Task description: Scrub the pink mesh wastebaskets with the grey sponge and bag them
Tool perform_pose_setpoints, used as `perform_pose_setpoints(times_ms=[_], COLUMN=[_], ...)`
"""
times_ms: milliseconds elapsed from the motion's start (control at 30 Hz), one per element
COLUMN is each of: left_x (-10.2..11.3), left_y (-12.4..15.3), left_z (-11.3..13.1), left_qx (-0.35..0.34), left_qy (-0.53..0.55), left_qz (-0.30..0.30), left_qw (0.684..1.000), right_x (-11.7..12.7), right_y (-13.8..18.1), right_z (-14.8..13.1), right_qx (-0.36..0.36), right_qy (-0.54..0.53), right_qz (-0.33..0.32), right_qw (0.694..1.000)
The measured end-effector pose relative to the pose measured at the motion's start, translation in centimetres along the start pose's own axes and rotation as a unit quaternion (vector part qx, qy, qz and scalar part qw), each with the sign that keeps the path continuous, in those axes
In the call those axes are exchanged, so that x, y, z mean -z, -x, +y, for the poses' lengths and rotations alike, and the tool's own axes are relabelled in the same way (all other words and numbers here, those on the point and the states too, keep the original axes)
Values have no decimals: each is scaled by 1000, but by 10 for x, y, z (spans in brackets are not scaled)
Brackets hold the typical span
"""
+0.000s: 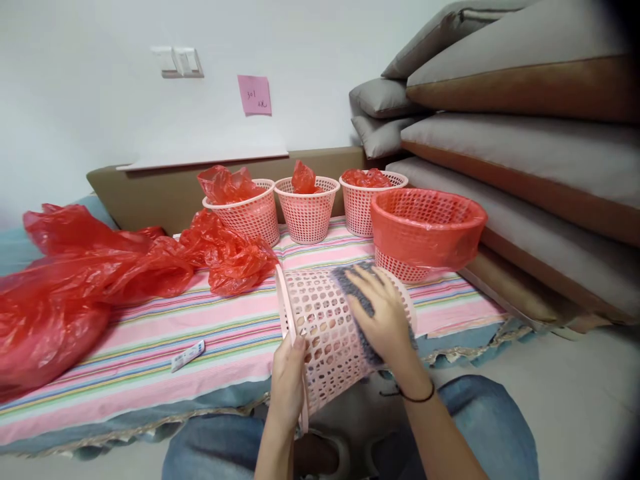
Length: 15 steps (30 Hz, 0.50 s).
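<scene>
At the near edge of the striped surface [240, 333], one pink basket [327, 333] is tipped sideways, mouth to the left, base to the right. I've got the left hand [289, 373] closed on its rim; those fingertips are partly hidden. With the right hand [383, 317] I hold a gray cloth [367, 343] against the outer wall, fingers extended and slightly spread, pressing it down. Reads as wiping. To do it well: firm rim grip, light even pressure, since the thin wall probably flexes. Strokes should run lengthwise, rim to base, then a small turn by the rim to bring up dry wall. Cloth fibers could snag in the holes, so lift before reversing. Watch the black wristband's [417, 401] loose end too. The red-wrapped basket [425, 230] stands just behind; don't swing the base into it.
</scene>
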State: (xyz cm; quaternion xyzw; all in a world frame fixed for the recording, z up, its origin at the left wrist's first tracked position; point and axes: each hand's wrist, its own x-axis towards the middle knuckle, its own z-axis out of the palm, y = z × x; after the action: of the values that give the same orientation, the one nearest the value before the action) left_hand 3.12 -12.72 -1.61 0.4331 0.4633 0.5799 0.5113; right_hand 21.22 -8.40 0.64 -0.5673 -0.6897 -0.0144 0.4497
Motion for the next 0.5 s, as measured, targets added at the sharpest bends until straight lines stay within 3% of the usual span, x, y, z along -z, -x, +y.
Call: perform_pose_setpoints(times_ms=[100,200,300,433,500], left_x=[9,13,9,-9,-17], left_y=[0,4,9,6,-2], left_z=[-13,-18,-11,11,18], left_qx=[-32,-37,-64,-176,-198], left_qy=[-14,-41,-69,-83,-121], left_qz=[4,10,31,122,128], left_qw=[999,998,995,973,964], right_x=[-10,-19,-23,-22,-22], right_y=[6,12,14,16,18], right_z=[-51,-78,-76,-66,-67], right_qx=[73,111,101,93,97], right_qy=[-39,-54,-53,-53,-55], right_qz=[-42,-51,-37,-30,-30], right_qw=[996,991,993,994,993])
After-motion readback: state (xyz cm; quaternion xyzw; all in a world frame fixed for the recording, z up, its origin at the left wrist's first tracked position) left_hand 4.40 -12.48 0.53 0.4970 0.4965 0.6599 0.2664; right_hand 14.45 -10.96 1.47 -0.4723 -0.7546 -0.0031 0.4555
